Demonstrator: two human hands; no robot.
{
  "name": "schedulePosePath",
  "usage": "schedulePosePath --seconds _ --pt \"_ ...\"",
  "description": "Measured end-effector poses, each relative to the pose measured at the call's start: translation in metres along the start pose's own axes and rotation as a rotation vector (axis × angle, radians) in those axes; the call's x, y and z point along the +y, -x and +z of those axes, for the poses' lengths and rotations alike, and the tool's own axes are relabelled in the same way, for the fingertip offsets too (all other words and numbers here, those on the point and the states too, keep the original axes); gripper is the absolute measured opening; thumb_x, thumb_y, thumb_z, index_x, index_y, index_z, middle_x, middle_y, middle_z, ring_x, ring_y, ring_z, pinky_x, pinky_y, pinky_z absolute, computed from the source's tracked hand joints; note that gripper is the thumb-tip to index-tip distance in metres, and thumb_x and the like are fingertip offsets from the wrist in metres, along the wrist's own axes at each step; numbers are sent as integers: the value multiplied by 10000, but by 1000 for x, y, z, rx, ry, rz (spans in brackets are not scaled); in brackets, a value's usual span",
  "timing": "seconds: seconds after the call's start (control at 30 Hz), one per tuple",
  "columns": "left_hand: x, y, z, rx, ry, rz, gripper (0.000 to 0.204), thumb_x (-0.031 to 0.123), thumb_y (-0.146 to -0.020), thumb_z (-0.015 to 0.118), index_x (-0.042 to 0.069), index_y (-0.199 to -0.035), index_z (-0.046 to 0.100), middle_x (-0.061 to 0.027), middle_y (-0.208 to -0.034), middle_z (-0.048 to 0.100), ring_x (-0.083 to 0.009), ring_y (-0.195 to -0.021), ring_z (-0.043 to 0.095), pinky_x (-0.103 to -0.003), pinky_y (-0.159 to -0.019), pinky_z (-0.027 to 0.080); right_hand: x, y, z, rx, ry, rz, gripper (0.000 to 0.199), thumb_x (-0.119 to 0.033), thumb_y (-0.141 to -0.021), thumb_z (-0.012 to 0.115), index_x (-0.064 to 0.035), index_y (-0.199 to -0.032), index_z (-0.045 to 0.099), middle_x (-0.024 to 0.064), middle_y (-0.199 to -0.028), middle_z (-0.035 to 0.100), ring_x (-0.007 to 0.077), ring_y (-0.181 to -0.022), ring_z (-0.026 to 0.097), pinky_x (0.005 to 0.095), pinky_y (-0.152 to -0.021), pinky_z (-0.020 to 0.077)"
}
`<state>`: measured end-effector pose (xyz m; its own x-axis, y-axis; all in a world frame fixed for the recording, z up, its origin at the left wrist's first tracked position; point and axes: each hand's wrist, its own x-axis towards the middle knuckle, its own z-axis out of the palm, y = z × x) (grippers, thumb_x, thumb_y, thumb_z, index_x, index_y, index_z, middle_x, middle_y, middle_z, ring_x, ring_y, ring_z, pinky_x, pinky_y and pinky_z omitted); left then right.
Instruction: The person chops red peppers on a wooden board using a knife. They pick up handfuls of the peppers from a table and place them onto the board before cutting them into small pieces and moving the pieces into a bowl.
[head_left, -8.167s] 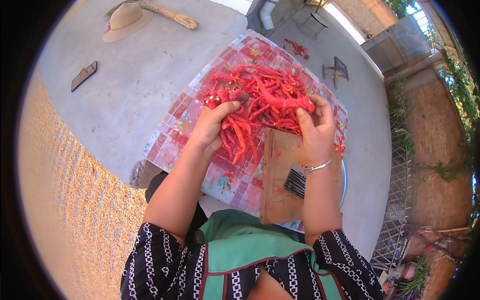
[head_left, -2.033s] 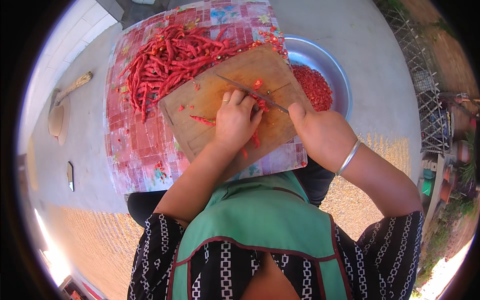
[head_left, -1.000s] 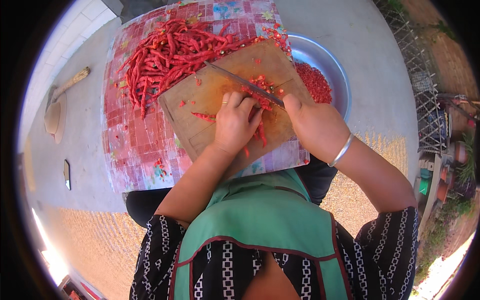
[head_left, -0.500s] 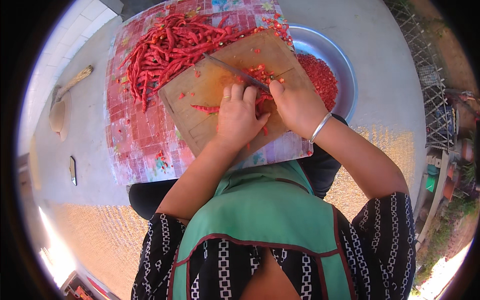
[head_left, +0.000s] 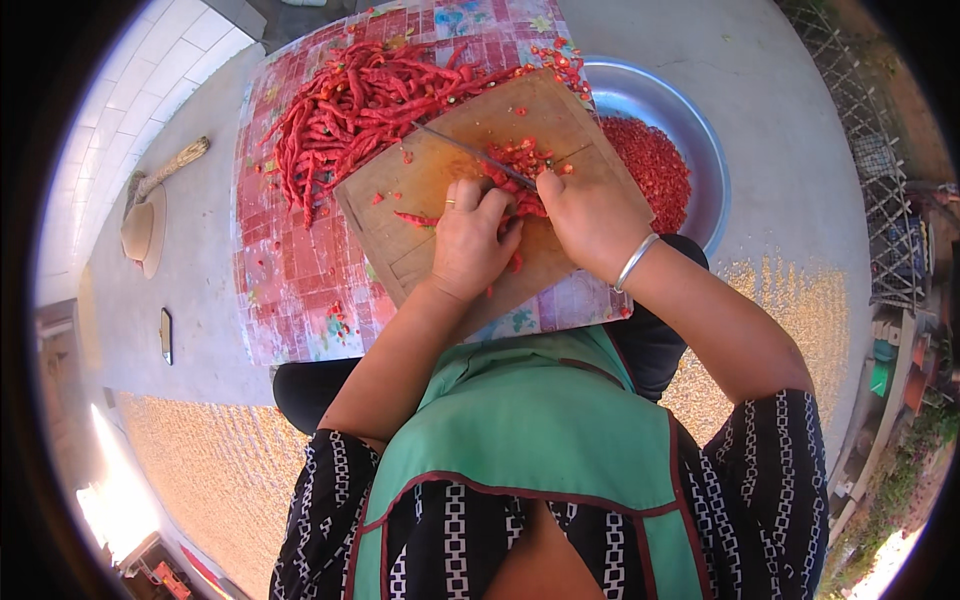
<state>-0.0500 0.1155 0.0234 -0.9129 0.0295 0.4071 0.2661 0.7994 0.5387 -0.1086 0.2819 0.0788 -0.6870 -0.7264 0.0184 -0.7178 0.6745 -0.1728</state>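
— Right hand (head_left: 592, 215) grips the knife (head_left: 478, 157); left hand (head_left: 470, 240) pins chillies (head_left: 518, 178) on the board (head_left: 440, 215).
— Much left?
— Bowl (head_left: 700, 150) holds some chopped; a big pile (head_left: 350, 110) waits.

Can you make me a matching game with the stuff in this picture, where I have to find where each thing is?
Things:
1. knife
2. whole red chillies
3. chopped chillies
4. straw hat

Places:
A. in the metal bowl
B. on the ground, off to the person's left
C. in the right hand, over the cutting board
D. heaped on the red patterned cloth

Pairs: 1-C, 2-D, 3-A, 4-B. The left hand presses down the chillies being cut.
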Motion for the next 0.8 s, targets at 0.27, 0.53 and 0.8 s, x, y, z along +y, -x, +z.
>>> schedulePosePath --seconds 0.27,0.53,0.8 --pt "2 -4 3 -38 -77 -53 227 125 -681 708 63 -869 597 -120 -973 500 -322 -942 504 -404 -741 508 -17 27 -56 -32 -15 -34 154 -59 -811 504 3 -936 438 178 -680 614 360 -646 637 460 -536 500" --pt "-2 -3 3 -52 -36 -37 220 116 -680 703 59 -870 606 -113 -959 503 -321 -929 506 -402 -716 516 -17 22 -42 -206 23 56 171 -60 -806 511 -1 -943 428 179 -672 607 367 -616 627 459 -524 494" --pt "-5 0 5 33 9 -34 195 114 -660 731 85 -813 612 -91 -908 524 -309 -883 506 -397 -702 488 -10 15 -37 103 -38 -58 233 -42 -786 539 5 -980 420 189 -642 591 384 -612 612 473 -510 473"
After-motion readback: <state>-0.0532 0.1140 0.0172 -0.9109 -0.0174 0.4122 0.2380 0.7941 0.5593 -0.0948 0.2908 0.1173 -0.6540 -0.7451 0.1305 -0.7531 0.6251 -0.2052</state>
